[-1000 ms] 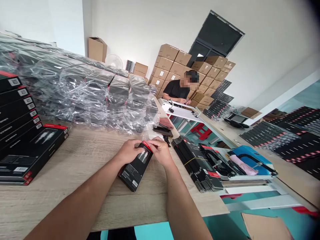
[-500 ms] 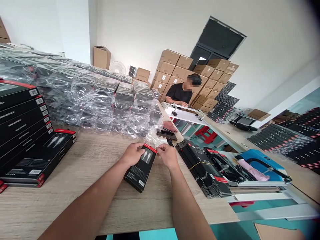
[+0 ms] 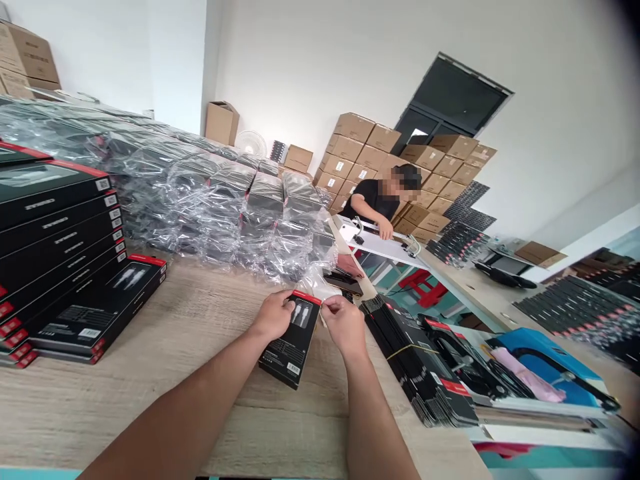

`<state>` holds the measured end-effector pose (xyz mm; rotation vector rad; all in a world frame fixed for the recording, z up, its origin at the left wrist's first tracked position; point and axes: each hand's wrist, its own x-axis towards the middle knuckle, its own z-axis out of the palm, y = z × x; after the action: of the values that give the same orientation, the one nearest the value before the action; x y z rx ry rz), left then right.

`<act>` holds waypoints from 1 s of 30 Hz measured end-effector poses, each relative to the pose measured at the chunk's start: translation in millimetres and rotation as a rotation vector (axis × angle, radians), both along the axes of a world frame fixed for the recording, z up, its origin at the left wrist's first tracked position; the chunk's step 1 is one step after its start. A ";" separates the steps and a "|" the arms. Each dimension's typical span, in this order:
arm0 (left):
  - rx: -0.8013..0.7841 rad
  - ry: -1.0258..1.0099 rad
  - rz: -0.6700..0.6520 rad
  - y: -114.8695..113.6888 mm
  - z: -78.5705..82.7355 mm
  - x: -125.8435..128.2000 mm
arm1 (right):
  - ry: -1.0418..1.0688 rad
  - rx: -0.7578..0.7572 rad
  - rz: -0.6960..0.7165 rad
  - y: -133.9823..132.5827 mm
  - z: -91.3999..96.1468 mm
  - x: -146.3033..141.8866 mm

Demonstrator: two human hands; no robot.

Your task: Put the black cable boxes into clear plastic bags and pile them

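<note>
You're working right at the red-topped end of a black retail box [image 3: 293, 350], which is lying angled on the wooden table [image 3: 150, 413] between your forearms. Your left hand [image 3: 274, 315] is closing over its upper corner, holding it down, while your right hand [image 3: 345, 327] is pinching narrow at the opposite corner. I can't tell whether those fingers are gripping the box or the wisp of clear plastic film [image 3: 320, 288] just beside it. The box is showing a printed white cable, but its contents are staying hidden. Off to your left, more black boxes [image 3: 60, 233] are stacking up, and behind them shrink-wrapped bundles [image 3: 240, 220] are filling the tabletop. Across the room, brown cartons [image 3: 370, 150] are piling against the wall, all sealed from view, while a co-worker [image 3: 373, 203] is leaning over a white table [image 3: 380, 245].
</note>
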<state>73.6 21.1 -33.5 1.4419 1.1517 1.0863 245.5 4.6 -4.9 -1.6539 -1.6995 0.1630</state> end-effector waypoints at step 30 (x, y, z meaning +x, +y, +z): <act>0.192 0.308 -0.245 -0.5 17.9 -38.3 | 0.288 -0.226 0.349 -43.2 16.8 4.6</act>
<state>35.4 20.6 -15.6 1.8977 1.0645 0.8393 250.2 -38.5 11.9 -1.3914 -1.7771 0.7491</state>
